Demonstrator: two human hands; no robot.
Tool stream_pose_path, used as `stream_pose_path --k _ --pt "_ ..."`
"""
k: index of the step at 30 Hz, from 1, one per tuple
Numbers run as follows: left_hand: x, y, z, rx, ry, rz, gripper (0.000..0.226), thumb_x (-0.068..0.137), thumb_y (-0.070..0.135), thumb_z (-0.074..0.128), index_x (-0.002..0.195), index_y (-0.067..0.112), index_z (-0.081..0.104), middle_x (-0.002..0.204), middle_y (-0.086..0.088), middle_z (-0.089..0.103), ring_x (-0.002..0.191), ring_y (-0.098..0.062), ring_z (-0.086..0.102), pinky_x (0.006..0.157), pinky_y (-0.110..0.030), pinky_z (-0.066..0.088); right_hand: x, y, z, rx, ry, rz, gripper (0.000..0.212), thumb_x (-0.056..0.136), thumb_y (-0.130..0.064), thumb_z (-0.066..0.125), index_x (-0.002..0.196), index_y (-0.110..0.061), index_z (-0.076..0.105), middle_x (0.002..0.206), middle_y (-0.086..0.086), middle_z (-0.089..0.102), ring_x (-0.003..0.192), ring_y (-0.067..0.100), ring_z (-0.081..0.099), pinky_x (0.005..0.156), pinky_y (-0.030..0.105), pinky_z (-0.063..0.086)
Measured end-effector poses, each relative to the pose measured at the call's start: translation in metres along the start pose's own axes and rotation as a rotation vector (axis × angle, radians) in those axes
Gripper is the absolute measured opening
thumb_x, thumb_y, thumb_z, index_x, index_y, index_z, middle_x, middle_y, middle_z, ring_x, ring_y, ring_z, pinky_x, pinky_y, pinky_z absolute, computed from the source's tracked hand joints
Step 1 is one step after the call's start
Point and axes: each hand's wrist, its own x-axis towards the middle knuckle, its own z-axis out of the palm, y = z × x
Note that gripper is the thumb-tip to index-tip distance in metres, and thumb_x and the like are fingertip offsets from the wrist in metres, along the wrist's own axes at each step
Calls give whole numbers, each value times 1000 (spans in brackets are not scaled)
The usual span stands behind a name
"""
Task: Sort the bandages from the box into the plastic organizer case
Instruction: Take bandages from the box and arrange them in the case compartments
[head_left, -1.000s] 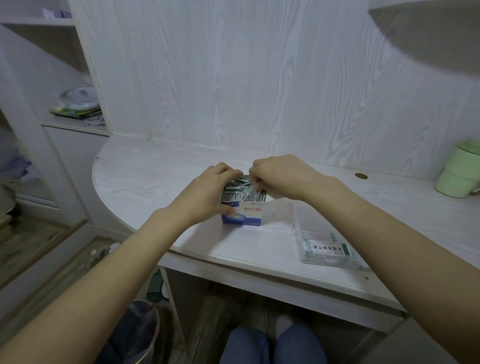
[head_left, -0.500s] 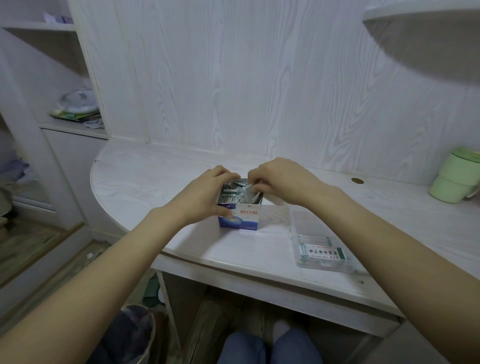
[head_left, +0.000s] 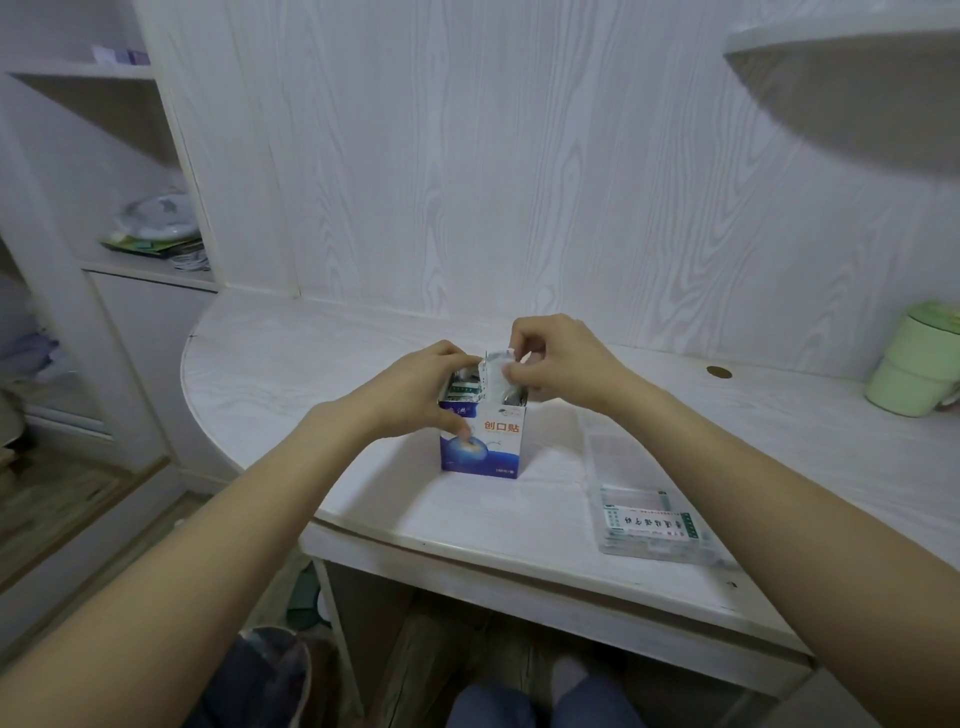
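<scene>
Left hand (head_left: 415, 389) is gripping the box (head_left: 480, 441) at frame centre on the tabletop (head_left: 311, 364); right hand (head_left: 550, 358) grip is pinching bandages (head_left: 496, 376) half out. Risk: neighbouring strips dragging out and spilling, or box tipping; organizer case (head_left: 654, 525) is sitting lower right

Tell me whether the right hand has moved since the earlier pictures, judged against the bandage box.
Yes. The right hand has risen from the mouth of the bandage box, pinching a bandage that now sticks up above the rim. The left hand still grips the box.
</scene>
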Motion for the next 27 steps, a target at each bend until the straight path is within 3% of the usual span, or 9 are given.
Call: stream_pose_path --k 3,5,7,9,10,13,17,20,27 --pt "3 -2 0 -17 1 -8 74 72 26 81 136 19 46 127 0 47 104 -12 48 80 -17 34 5 0 0 98 0 19 18 83 -2 65 81 -17 55 73 0 64 67 13 64 44 20 48" --pt "4 -4 2 -36 -5 -17 74 73 27 80 137 19 45 134 -1 46 119 -17 46 88 -19 35 8 -1 -1 162 35 14 20 83 0 65 92 -17 60 70 -2 63 58 7 60 43 17 41" --pt "2 -4 3 -138 -26 -15 82 74 33 78 143 21 36 149 4 35 143 -17 19 112 -27 21 10 -3 -4 255 119 -3 18 83 1 65 91 -15 64 70 -2 64 58 6 61 49 17 45" --pt "-2 4 0 -334 47 -51 89 75 44 74 148 31 25 157 11 14 144 -6 -7 118 -34 2 9 -6 -9 359 213 -5 15 84 0 65 88 -14 65 72 1 66 62 6 63 53 18 48" --pt "-4 10 -3 -427 126 -62 86 77 49 70 148 35 24 157 13 9 141 -1 -7 117 -35 3 8 -7 -12 420 250 -2 14 84 0 65 88 -14 66 72 1 67 63 5 63 53 18 48" --pt "-5 35 -14 -691 288 1 57 91 49 52 143 33 37 149 14 34 135 2 29 112 -25 25 -2 -8 -18 635 284 33 12 85 -2 65 89 -12 66 70 -2 68 65 6 64 53 18 47" --pt "-5 60 -13 -939 175 -43 34 103 34 29 115 26 60 111 -1 69 96 -10 66 89 -27 49 -23 -3 -24 789 239 128 11 87 0 62 89 -11 65 68 -1 66 66 7 64 54 18 47" --pt "-9 73 -3 -1060 44 -52 39 104 26 28 109 10 63 95 -9 72 75 -17 67 71 -26 53 -40 3 -29 823 244 157 11 88 1 59 91 -8 64 71 4 66 66 10 65 56 18 48" --pt "-10 100 25 -970 53 -44 29 102 18 38 94 12 66 71 0 72 57 -8 64 56 -17 50 -82 22 -41 784 237 257 10 84 -6 67 94 -11 67 73 -1 68 66 7 62 58 17 47"
